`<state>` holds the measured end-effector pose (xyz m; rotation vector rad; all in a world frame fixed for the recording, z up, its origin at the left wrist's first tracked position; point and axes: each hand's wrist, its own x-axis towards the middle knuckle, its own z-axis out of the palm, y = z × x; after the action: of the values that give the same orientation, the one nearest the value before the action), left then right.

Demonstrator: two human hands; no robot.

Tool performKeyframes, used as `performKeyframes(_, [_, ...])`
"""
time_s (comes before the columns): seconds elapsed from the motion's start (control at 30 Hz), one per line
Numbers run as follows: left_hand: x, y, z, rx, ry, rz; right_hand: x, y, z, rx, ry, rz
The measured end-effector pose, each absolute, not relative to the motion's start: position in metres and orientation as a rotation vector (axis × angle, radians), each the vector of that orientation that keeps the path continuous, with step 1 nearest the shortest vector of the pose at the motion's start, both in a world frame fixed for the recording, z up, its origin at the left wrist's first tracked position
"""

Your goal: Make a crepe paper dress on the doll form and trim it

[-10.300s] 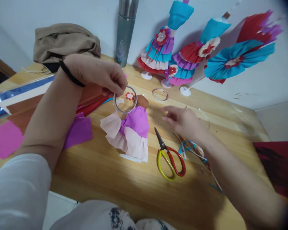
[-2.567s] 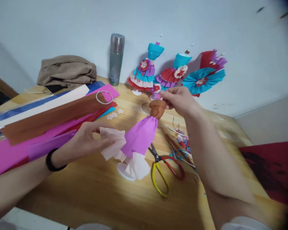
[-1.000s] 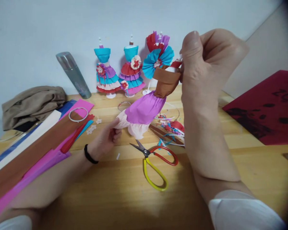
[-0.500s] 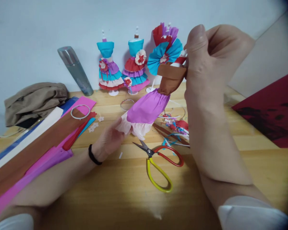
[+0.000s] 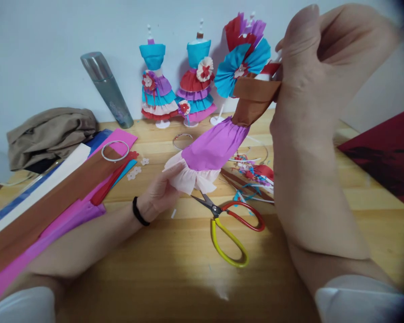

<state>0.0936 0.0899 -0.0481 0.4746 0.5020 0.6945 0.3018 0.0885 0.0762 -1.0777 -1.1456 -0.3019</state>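
Note:
Between my hands, tilted, is a small doll dress form (image 5: 217,141) in a crepe-paper dress: brown bodice, purple skirt, pale pink ruffle at the hem. My right hand (image 5: 309,58) is raised and closed on the form's upper end, thumb against bent fingers; the gripped part is hidden. Lower down, my left hand (image 5: 164,188) has its thumb on the pale ruffle, its other fingers mostly behind it. Just below the hem lie scissors (image 5: 215,211), blades apart, with one yellow and one red handle.
Three dressed forms stand by the wall: one left (image 5: 153,80), one middle (image 5: 197,76), one right (image 5: 244,58). A grey-green flask (image 5: 107,89), brown cloth (image 5: 54,134) and crepe-paper sheets (image 5: 57,193) with a white ring (image 5: 115,151) lie left. Paper scraps (image 5: 256,175) lie right.
Everything in view has shifted slightly rightward, and the right hand with the form's top sits higher. Both hands keep the same hold on the dress form.

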Motion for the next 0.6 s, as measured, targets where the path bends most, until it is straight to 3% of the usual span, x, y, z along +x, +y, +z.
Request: performKeyframes(0.6, [0.088,0.112,-0.072,0.634,0.435,0.753,0.294,0.088,0.062,-1.081,-1.429,-0.155])
